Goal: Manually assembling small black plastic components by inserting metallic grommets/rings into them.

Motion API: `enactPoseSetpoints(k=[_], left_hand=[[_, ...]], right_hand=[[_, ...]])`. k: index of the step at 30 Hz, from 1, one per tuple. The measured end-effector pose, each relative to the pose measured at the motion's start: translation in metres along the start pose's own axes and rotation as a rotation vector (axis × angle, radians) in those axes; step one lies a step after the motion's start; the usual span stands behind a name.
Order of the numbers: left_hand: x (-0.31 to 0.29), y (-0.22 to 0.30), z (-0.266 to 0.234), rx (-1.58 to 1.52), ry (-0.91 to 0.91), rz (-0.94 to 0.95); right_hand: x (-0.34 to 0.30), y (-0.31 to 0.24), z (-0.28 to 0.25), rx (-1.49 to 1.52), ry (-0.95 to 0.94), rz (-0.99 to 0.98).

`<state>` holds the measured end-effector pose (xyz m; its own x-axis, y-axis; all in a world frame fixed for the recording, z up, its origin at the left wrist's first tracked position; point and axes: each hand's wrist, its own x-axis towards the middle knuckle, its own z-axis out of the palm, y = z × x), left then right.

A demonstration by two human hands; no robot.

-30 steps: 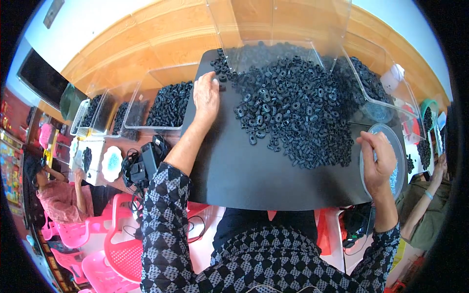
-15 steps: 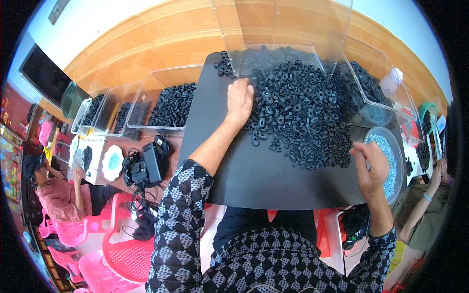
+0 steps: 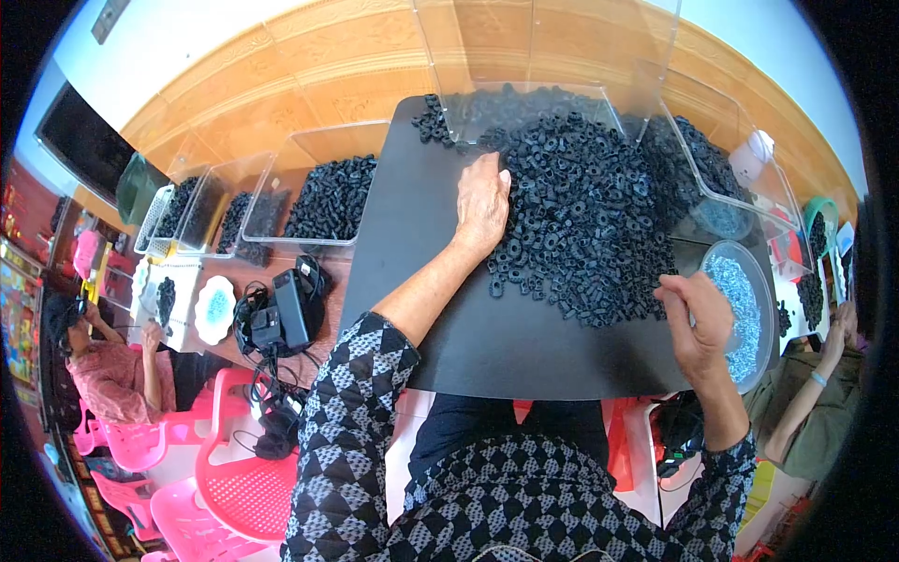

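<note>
A broad heap of small black plastic parts with holes [image 3: 581, 215] lies spread on a dark table [image 3: 421, 328]. My left hand [image 3: 481, 204] presses along the heap's left edge, thumb toward the parts; its other fingers are mostly hidden beneath the hand. At the heap's lower right edge is my right hand [image 3: 700, 323], with thumb and fingers curled together. Whether a part is pinched there I cannot make out. Right beside that hand stands a round clear tray of small light-blue pieces [image 3: 732, 281].
A tall clear bin [image 3: 552, 47] stands behind the heap, with another clear bin of black parts [image 3: 712, 169] to its right. More filled bins [image 3: 328, 201] line the left, near black adapters and cables [image 3: 292, 304]. People sit at left [image 3: 122, 365] and right [image 3: 815, 403].
My left hand has slid slightly right, pushing the heap's left edge inward. My right hand has moved a little left and down along the heap's edge.
</note>
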<state>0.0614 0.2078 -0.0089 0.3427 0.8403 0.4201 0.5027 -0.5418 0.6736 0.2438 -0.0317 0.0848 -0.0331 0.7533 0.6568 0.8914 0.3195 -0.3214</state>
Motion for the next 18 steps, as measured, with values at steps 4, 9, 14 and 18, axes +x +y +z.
enactPoseSetpoints(k=[4, 9, 14, 18], left_hand=[[-0.005, 0.000, -0.003, 0.003, -0.032, 0.056], [-0.007, -0.004, -0.007, 0.184, 0.047, 0.213], [0.006, -0.015, -0.035, 0.260, 0.185, 0.162], [0.037, -0.076, -0.055, 0.164, 0.349, -0.133]], right_hand=[[-0.001, -0.002, 0.001, 0.017, -0.007, 0.003], [-0.003, 0.000, 0.003, 0.026, -0.006, 0.021], [-0.007, 0.003, 0.001, 0.013, -0.013, 0.054], [-0.005, 0.004, 0.003, 0.009, -0.020, 0.049]])
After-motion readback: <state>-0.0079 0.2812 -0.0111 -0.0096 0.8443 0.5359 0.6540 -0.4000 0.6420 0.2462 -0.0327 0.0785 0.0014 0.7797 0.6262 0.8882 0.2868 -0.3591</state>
